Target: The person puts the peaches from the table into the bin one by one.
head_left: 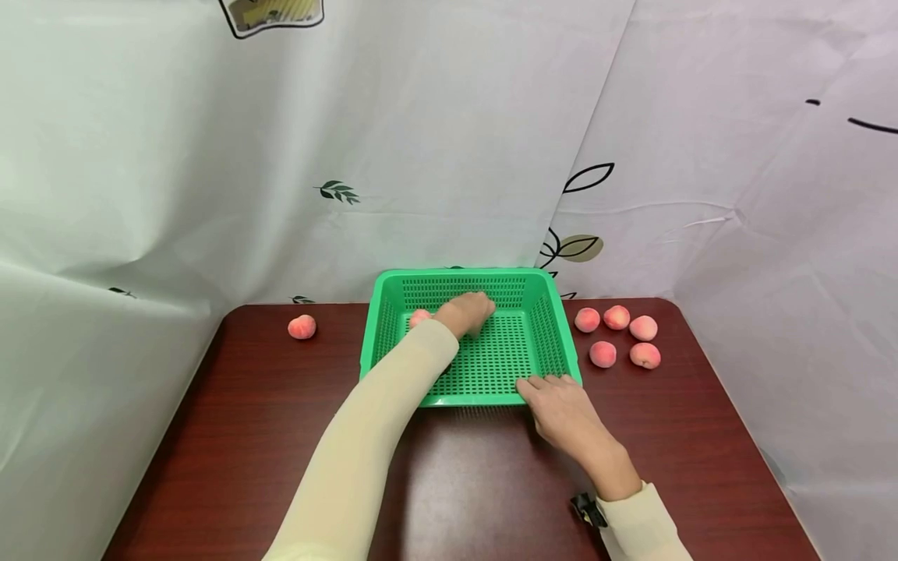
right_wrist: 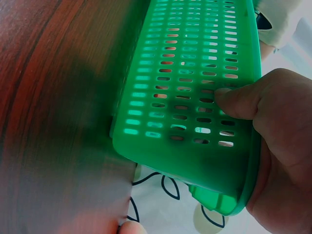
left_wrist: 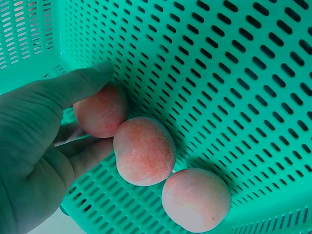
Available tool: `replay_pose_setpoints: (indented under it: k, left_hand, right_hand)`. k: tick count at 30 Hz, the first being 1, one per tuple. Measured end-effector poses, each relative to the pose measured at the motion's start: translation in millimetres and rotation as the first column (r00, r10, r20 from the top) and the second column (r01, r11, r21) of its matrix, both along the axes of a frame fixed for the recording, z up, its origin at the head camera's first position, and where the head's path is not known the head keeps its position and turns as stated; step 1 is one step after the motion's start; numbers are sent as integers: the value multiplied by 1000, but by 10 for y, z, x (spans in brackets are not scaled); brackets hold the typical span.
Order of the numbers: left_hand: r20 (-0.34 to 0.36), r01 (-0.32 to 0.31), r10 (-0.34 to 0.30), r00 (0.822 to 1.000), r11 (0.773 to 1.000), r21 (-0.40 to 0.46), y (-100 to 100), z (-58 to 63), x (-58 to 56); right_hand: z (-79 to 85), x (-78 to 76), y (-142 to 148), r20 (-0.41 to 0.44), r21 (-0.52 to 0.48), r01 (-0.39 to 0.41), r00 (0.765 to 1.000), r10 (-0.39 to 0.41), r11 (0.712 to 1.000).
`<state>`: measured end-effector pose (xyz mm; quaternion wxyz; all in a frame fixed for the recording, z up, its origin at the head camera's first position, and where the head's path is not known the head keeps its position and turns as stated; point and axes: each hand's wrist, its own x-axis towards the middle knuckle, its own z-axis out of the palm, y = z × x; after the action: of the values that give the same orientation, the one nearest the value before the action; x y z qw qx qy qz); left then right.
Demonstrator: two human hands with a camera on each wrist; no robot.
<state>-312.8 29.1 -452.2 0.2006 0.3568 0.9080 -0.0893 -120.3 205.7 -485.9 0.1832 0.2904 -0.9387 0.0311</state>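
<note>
A green plastic basket [head_left: 496, 401] with slotted walls sits on the table. My left hand [head_left: 468, 312] reaches down inside it. In the left wrist view, three peaches lie in a row along the basket's wall; thumb and fingers of the left hand [left_wrist: 44, 122] hold the farthest peach [left_wrist: 101, 111]. Beside that one are a middle peach [left_wrist: 145, 151] and a nearer peach [left_wrist: 196, 200]. My right hand [head_left: 564, 409] grips the basket's near right rim, its thumb [right_wrist: 236, 101] against the outer wall in the right wrist view. The left forearm hides part of the basket.
Several peaches [head_left: 603, 354] lie on the table right of the basket. A single peach [head_left: 302, 327] lies to the left. The dark red wooden table [head_left: 231, 436] meets a pale printed cloth [head_left: 449, 156] at its back and sides.
</note>
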Motion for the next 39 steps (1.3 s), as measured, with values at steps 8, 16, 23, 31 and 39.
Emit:
replay_pose_setpoints:
  k: [8,16,23,31,39]
  left_hand:
    - [0,0,0,1000,1000,1,-5,20,-3]
    - [13,-17,17,1000,1000,16,-20,74,-14]
    - [17,-68,67,998,996,61,-91,227,-8]
    - [-78,-10,17,997,996,83,-275,391,23]
    - [-159,21,-8,987,996,81,-488,560,193]
  right_hand:
    - [18,-3,-5,16,7,2,1000,-2,1000]
    - [32,-2,3,13,3,1,1000,-1,1000]
    - [26,9,12,34,3,10,999,-10,1000]
    - [26,2,-4,42,4,8,999,-8,1000]
    - [40,10,-5,37,0,8,999,-8,1000]
